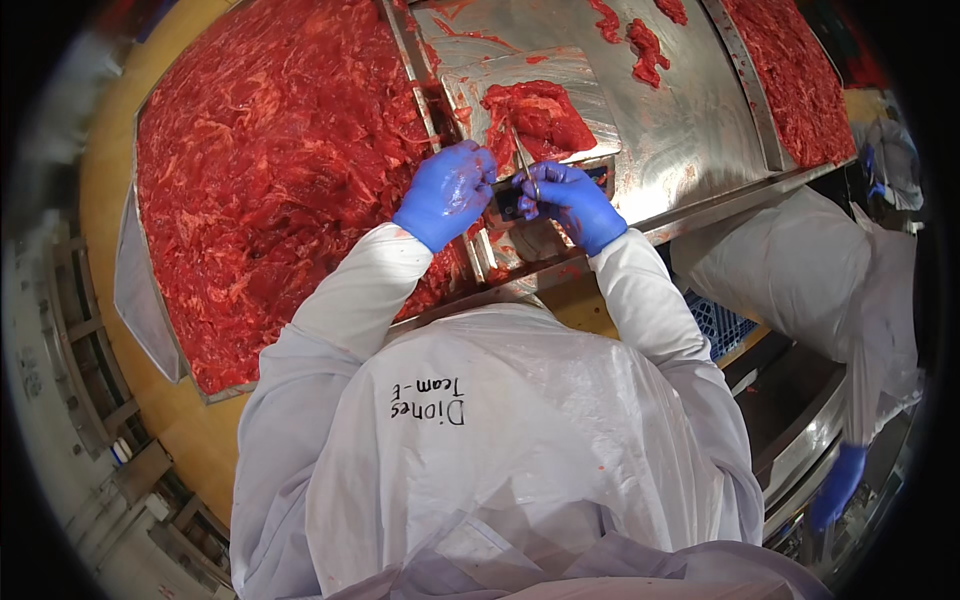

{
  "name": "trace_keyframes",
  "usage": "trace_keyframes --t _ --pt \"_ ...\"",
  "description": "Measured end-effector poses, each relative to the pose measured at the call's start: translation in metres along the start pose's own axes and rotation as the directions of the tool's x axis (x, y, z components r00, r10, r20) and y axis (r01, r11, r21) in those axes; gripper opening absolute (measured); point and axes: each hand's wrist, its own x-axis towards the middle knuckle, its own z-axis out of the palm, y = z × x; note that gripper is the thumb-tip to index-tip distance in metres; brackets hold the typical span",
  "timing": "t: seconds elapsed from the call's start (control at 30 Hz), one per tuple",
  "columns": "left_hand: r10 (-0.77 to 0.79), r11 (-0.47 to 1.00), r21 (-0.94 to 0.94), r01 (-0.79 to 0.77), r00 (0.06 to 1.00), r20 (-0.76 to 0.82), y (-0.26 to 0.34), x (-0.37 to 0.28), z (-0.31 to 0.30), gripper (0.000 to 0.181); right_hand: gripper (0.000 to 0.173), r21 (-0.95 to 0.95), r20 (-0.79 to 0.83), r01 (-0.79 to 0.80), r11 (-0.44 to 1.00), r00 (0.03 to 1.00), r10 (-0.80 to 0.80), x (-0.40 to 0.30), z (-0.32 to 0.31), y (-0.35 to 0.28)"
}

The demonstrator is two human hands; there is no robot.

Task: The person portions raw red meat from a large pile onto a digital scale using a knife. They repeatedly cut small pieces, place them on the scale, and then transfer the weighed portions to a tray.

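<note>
My right hand (574,202), in a blue glove, grips slim metal scissors (523,159), whose ends reach the near left side of a raw red meat piece (544,120). That meat rests on the square steel plate (607,105) of what looks like a weighing scale, with a dark panel (508,202) at its near side, partly behind my hands. My left hand (446,195), gloved too, has its fingers curled near the plate's left corner, beside a steel divider (416,82). Whether it pinches anything cannot be made out. A large heap of raw meat strips (277,172) lies left of it.
Small meat scraps (646,52) lie on the steel table (697,112) at the back right. Beyond another divider (754,97) is more meat (795,82). A co-worker's white-clad arm (780,262) and blue-gloved hand (838,484) are at right, near a blue crate (716,324).
</note>
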Motion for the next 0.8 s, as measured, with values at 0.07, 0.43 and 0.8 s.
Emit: trace_keyframes --t 0.07,0.43,0.8 --pt "-0.003 1.000 -0.004 0.003 1.000 -0.010 -0.006 -0.006 -0.002 0.012 0.025 0.061 0.038 -0.079 0.995 0.996 0.077 -0.011 0.000 0.004" --pt "-0.241 0.967 -0.036 0.252 0.953 0.182 -0.077 -0.091 -0.063 0.016 0.030 -0.339 0.295 -0.267 0.902 0.880 0.371 -0.023 0.017 0.044" --pt "-0.097 0.974 -0.222 0.037 0.959 -0.266 -0.033 0.034 -0.069 0.021 0.038 -0.057 0.038 0.217 0.974 0.976 -0.215 -0.065 -0.001 -0.047"
